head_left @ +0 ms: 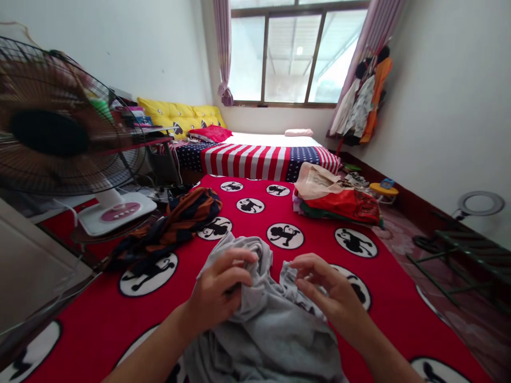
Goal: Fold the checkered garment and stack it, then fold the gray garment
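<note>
A crumpled grey garment (279, 330) lies on the red bedcover (255, 223) right in front of me. My left hand (223, 284) has its fingers curled into the bunched cloth on the garment's left side. Across from it, my right hand (331, 290) is closed, thumb against fingers, at a gathered edge on the garment's right. Part of the cloth under the fingers is hidden. Left of the garment, a loose brown and navy checked cloth (191, 213) is heaped on the bedcover.
A stack of folded clothes (339, 199) sits at the bedcover's far right. On the left stands a fan (115, 213), close to the edge. Beyond is another bed with a striped, starred cover (255, 159). A green metal rack (459, 255) and a yellow stool (384, 189) stand right.
</note>
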Demonstrator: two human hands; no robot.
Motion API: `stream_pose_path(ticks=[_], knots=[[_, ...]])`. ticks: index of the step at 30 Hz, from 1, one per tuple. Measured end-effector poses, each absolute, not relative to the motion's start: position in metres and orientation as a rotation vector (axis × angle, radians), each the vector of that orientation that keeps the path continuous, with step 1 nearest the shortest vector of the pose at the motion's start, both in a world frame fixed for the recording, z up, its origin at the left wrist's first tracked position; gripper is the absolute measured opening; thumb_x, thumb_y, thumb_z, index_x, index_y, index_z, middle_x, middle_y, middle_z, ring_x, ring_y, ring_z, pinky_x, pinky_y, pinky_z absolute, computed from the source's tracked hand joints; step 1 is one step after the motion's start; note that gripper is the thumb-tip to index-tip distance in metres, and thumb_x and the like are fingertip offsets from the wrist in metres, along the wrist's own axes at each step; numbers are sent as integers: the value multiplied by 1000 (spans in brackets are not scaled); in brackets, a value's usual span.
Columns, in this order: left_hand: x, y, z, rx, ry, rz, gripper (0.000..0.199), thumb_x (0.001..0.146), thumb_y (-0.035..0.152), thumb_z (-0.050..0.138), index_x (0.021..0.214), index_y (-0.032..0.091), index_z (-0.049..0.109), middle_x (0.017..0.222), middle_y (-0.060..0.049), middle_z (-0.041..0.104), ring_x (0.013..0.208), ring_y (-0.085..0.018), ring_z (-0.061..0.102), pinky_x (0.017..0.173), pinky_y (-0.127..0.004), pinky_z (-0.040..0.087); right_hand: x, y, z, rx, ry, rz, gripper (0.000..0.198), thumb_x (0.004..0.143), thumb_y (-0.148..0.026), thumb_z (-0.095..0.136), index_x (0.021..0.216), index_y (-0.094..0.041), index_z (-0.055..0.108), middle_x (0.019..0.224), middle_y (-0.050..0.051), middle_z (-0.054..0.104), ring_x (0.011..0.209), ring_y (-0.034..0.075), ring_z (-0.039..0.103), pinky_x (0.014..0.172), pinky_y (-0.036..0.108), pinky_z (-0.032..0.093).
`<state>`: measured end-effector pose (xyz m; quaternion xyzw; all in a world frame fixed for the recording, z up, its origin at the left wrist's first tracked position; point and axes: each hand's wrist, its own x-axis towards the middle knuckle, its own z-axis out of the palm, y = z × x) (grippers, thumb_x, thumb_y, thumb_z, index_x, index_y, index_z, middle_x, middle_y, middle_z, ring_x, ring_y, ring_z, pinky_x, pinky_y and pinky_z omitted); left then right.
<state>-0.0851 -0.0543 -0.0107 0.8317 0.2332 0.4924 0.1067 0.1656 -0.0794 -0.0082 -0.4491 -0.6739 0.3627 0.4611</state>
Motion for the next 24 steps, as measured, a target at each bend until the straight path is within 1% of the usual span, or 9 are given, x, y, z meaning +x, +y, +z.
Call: stream_pose_path(ticks=[2,4,7,9,13,17,20,22,24], knots=[[-81,-61,-15,2539,576,1384,30,80,-6,46,90,20,58,116,-9,59,108,-18,59,88,-31,53,147,-77,0,-1095,-1695,934,29,86,-34,61,113,-23,62,104,6,65,86,17,62,70,27,49],[-80,-65,-18,2604,505,1339,32,80,-6,44,93,20,57,117,-10,59,111,-19,57,92,-34,52,132,-75,3,-1095,-1715,950,31,85,-35,62,113,-22,61,103,5,65,84,17,61,67,26,48],[-81,-69,-18,2693,441,1298,29,81,-3,44,93,20,57,114,-10,61,111,-20,57,94,-37,52,121,-68,-3,-1113,-1616,980,17,83,-34,62,89,-19,66,86,3,66,78,16,60,64,25,46],[-84,-69,-18,2748,401,1320,25,81,0,45,91,20,57,109,-11,64,108,-21,59,90,-36,54,123,-62,-13,-1110,-1345,1127,18,81,-35,63,74,-18,62,71,0,64,68,15,59,61,25,46],[-92,-59,-23,2767,443,1495,23,78,2,43,89,18,56,99,-11,65,100,-21,61,84,-36,56,142,-52,-31,-931,-666,1469,12,72,-31,66,72,-19,63,67,0,68,62,15,63,63,27,52],[-94,-50,-25,2676,649,1437,25,79,2,43,91,19,57,99,-10,65,97,-20,62,84,-36,54,154,-49,-34,-767,-472,1440,6,69,-24,65,66,-21,61,65,-1,69,64,14,67,67,26,56],[-90,-51,-24,2551,751,1352,27,83,10,48,107,19,56,92,-7,65,83,-18,64,74,-31,54,151,-54,-30,-735,-456,1433,3,73,-22,64,70,-21,63,67,-2,69,61,13,66,62,24,56],[-86,-54,-25,2492,869,1304,39,83,20,57,122,19,51,77,-2,64,65,-15,62,62,-26,51,147,-58,-28,-714,-494,1435,3,77,-24,63,75,-22,65,70,-2,70,63,13,66,60,23,56],[-82,-55,-26,2468,977,1237,41,82,26,63,122,21,54,66,3,62,53,-12,58,54,-22,48,145,-61,-26,-681,-550,1455,5,80,-26,63,79,-21,65,74,-2,70,67,13,67,62,22,55]])
